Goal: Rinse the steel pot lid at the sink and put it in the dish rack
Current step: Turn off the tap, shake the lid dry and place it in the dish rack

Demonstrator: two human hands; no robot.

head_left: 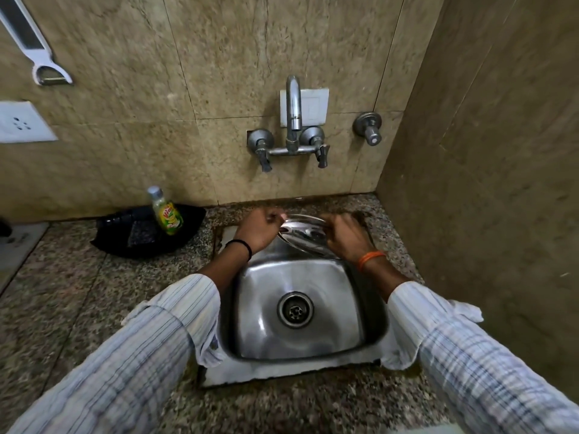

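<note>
A round steel pot lid (302, 234) is held nearly flat over the far edge of the steel sink (250, 308), below the tap spout (294, 101). My left hand (258, 228) grips the lid's left rim. On the right rim my right hand (346, 234) has its fingers curled over the edge. No water runs from the tap. No dish rack is in view.
Two tap handles (263, 150) stick out of the wall under the spout, a separate valve (369, 128) to the right. A black tray (125, 236) with a dish soap bottle (166, 211) sits left of the sink. A side wall (485, 183) stands close on the right.
</note>
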